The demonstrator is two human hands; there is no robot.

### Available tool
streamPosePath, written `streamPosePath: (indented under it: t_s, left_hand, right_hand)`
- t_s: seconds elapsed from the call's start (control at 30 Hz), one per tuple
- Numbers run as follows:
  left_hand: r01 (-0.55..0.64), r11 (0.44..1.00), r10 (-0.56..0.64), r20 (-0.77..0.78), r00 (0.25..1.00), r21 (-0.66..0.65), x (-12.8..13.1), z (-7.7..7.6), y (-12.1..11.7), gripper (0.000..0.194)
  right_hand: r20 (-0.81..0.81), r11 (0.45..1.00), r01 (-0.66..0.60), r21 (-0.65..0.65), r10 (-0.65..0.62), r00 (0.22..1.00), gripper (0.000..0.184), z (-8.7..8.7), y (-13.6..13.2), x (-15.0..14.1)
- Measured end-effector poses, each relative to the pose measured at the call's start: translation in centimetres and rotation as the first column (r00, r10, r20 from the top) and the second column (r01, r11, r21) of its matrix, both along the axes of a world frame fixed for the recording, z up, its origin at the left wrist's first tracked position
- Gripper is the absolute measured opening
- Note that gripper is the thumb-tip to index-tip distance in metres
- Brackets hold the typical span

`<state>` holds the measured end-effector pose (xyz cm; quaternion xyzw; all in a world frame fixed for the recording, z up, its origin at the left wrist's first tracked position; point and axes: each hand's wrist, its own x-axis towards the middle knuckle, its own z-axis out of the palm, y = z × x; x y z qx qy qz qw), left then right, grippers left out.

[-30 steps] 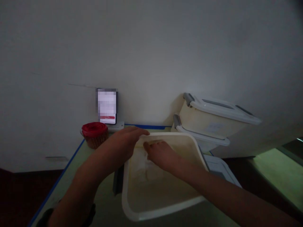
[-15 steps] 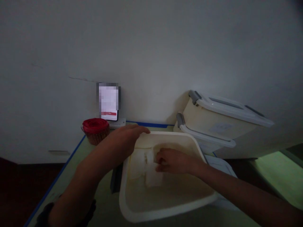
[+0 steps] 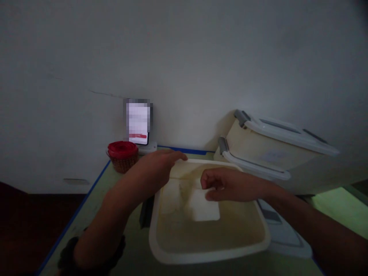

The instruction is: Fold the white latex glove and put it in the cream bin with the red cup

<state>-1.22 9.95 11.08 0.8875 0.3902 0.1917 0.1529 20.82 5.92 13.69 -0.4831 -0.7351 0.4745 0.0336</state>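
Note:
A cream plastic tub [image 3: 161, 245] stands open on the table in front of me. My left hand [image 3: 156, 168] lies over its far left rim, fingers wrapped on the edge. Above the tub's middle hovers my right hand [image 3: 227, 184], pinched on the top edge of a white folded cloth [image 3: 205, 209] that hangs down toward the tub's floor. More pale cloth [image 3: 171, 195] lies against the tub's far left wall.
A red-lidded woven basket [image 3: 123, 157] and a propped-up phone [image 3: 138, 122] stand at the back by the wall. Two lidded cream storage boxes [image 3: 273, 145] are stacked at right. A grey lid [image 3: 283, 234] lies beside the tub. The table's blue-taped left edge [image 3: 74, 216] runs diagonally.
My right hand has risen from the tub's far wall toward the middle, lifting a white cloth off the pile. My left hand has stayed on the rim.

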Motion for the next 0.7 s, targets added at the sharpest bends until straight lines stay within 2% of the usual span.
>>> streamPosePath:
  t_s: [0.1, 0.2, 0.33, 0.4, 0.47, 0.53, 0.6, 0.63, 0.7]
  left_hand:
    - [-0.002, 1.0, 0.002, -0.009, 1.0, -0.007, 0.0, 0.0, 0.0, 0.035]
    - [0.001, 1.0, -0.001, -0.013, 1.0, -0.002, -0.1, -0.3, 0.2, 0.036]
    - [0.01, 1.0, -0.01, -0.024, 1.0, 0.012, -0.2, -0.7, 0.5, 0.037]
    - [0.005, 1.0, -0.004, -0.029, 1.0, 0.017, -0.3, -0.8, 0.6, 0.036]
    - [0.003, 1.0, -0.002, -0.031, 1.0, 0.02, -0.3, -0.8, 0.5, 0.036]
    - [0.007, 1.0, -0.006, -0.028, 1.0, 0.022, -0.3, -0.8, 0.5, 0.035]
    - [0.018, 1.0, -0.017, -0.025, 1.0, 0.019, -0.3, -0.7, 0.4, 0.035]
    - [0.022, 1.0, -0.021, -0.023, 1.0, 0.015, -0.3, -0.7, 0.4, 0.035]
    - [0.031, 1.0, -0.031, -0.022, 0.999, -0.005, -0.3, -0.8, 0.4, 0.035]
  right_hand:
    - [-0.181, 0.989, 0.052, -0.135, -0.076, 0.981, 0.016, -0.5, 1.0, -0.9]
    - [-0.261, 0.985, 0.1, -0.141, -0.134, 0.956, 0.014, -3.2, 1.8, -2.3]
    - [-0.134, 0.984, 0.169, 0.047, -0.161, 0.978, 0.004, -7.7, 1.9, -4.5]
    - [0.017, 0.96, 0.125, 0.249, -0.134, 0.991, 0.008, -8.7, 1.5, -5.3]
    - [0.206, 0.889, 0.015, 0.457, -0.122, 0.971, 0.012, -8.6, 1.0, -6.0]
    - [0.387, 0.786, -0.143, 0.602, -0.131, 0.913, 0.019, -7.6, 0.5, -6.5]
    - [0.525, 0.701, -0.295, 0.649, -0.133, 0.841, 0.027, -6.4, 0.1, -6.8]
    - [0.575, 0.683, -0.355, 0.638, -0.116, 0.81, 0.03, -5.8, 0.0, -6.8]
    - [0.613, 0.687, -0.415, 0.596, -0.056, 0.788, 0.032, -5.0, -0.4, -6.9]
